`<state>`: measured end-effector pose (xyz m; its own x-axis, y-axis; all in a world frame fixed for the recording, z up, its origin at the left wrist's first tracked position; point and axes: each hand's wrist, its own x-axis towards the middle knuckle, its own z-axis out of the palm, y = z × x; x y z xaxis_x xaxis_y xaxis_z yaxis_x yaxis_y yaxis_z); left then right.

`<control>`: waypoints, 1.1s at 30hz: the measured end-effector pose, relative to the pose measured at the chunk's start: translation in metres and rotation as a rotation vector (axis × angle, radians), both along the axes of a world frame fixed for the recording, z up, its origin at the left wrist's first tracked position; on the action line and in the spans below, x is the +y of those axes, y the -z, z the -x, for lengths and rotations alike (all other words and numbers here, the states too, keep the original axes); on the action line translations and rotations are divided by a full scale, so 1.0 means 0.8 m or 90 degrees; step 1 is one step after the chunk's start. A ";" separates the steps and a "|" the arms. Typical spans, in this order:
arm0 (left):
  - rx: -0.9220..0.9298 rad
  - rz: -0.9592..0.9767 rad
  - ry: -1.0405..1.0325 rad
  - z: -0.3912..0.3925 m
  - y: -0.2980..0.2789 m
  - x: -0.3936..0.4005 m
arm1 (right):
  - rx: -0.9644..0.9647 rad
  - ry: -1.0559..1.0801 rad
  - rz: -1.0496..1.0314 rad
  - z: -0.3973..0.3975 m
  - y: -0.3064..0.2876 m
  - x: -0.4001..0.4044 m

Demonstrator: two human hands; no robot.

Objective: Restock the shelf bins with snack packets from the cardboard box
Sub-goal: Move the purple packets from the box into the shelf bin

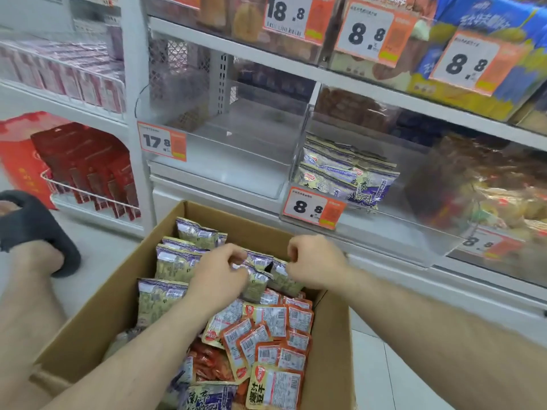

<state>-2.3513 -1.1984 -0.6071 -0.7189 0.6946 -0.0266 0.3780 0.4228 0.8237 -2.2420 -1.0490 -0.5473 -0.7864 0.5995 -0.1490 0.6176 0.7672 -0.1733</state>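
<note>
Retail aisle, white metal shelving unit [296, 69] with horizontal shelf boards and a perforated upright [222, 84] at the rear. Mesh back panel [174, 63] visible behind the upper left bay. A white corner post [134, 84] separates this unit from an adjoining rack at left, which carries a white wire basket [88, 196] of dark red boxes [85, 161] and, one level up, rows of pink cartons [62, 72]. Orange-and-white price tags are fixed along the shelf fronts, reading 17.8 [162, 141], 18.8 [291, 13] and 8.8 [367, 34]. Floor is pale tile [373, 368] with visible joints. Lighting is even and bright.
</note>
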 end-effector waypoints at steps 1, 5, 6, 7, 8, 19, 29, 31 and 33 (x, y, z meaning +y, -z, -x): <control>-0.054 0.011 -0.005 0.002 0.009 -0.005 | -0.068 0.003 0.045 0.007 0.028 0.001; -0.184 0.016 -0.053 0.014 0.032 -0.016 | -0.125 0.102 0.207 0.033 0.127 0.005; -0.222 0.010 -0.067 0.018 0.036 -0.019 | -0.088 0.138 0.231 0.038 0.146 0.006; -0.257 0.009 -0.080 0.020 0.039 -0.021 | -0.047 0.173 0.245 0.045 0.163 0.006; -0.288 0.013 -0.090 0.022 0.042 -0.024 | -0.007 0.208 0.257 0.050 0.178 0.005; -0.770 0.121 -0.136 0.030 0.068 -0.021 | 0.125 0.143 0.222 0.037 0.182 -0.014; -0.864 0.000 -0.139 0.017 0.070 -0.003 | 0.135 -0.141 0.102 -0.023 0.123 -0.003; -0.820 -0.007 -0.145 0.019 0.074 -0.004 | 0.044 -0.003 0.034 -0.010 0.140 0.030; -0.778 -0.026 -0.168 0.023 0.089 -0.005 | -0.069 0.133 0.015 0.004 0.160 0.055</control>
